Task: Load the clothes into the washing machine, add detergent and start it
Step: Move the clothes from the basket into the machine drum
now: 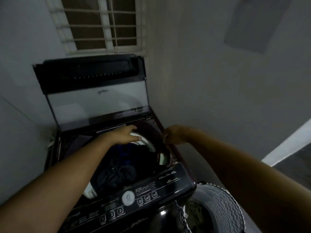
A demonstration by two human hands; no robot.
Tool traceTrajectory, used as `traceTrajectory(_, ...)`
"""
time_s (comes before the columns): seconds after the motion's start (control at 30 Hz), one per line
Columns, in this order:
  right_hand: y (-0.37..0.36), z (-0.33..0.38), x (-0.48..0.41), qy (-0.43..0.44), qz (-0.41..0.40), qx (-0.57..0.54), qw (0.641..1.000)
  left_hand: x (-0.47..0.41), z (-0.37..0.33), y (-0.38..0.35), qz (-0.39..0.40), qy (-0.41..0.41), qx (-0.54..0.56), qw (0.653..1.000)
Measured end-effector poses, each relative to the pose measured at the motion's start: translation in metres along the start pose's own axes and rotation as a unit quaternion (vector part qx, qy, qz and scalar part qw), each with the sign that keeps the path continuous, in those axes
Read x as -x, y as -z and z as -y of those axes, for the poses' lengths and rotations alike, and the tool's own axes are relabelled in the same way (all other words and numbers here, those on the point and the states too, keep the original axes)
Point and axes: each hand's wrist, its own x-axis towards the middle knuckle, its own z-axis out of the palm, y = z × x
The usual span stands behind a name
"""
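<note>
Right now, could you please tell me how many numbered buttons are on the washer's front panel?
3: button 1 farthest left, button 2 in the middle, button 3 on the right. The left arm may hide others.

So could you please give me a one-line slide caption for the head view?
Both hands, left and right, reach over the open black top-loading washing machine holding dark clothes.

One top-loading washing machine (107,165) with its one lid (94,91) raised, one heap of dark clothes (121,167) in the drum, three numbered buttons (111,215), one round dial (128,197), one patterned laundry basket (218,209), one barred window (101,24), and two hands: left hand (124,134), right hand (173,134).
</note>
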Motion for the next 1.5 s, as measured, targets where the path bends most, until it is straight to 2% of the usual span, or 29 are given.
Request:
traceTrajectory(0.17, 0.008, -0.073, 0.049, -0.059, -0.039, -0.047, 0.996, -0.006, -0.095, -0.010, -0.022, -0.084, 0.018, 0.996)
traceTrajectory(0.3, -0.005, -0.132, 0.086, -0.085, -0.049, -0.074, 0.992, -0.017, -0.160, -0.041, -0.018, -0.107, 0.013, 0.994)
traceTrajectory(0.6, -0.054, -0.266, 0.164, -0.102, -0.056, -0.115, 0.987, -0.045, -0.290, -0.152, 0.025, -0.115, 0.033, 0.993)
traceTrajectory(0.77, -0.108, -0.333, 0.177, -0.114, -0.036, -0.171, 0.978, -0.063, -0.323, -0.220, 0.041, -0.096, 0.066, 0.992)
traceTrajectory(1.03, -0.213, -0.387, 0.149, -0.137, 0.017, -0.257, 0.956, -0.092, -0.301, -0.324, 0.084, -0.009, 0.132, 0.988)
traceTrajectory(1.5, -0.497, -0.393, 0.016, -0.185, 0.127, -0.371, 0.901, -0.188, -0.128, -0.579, 0.140, 0.174, 0.268, 0.937)
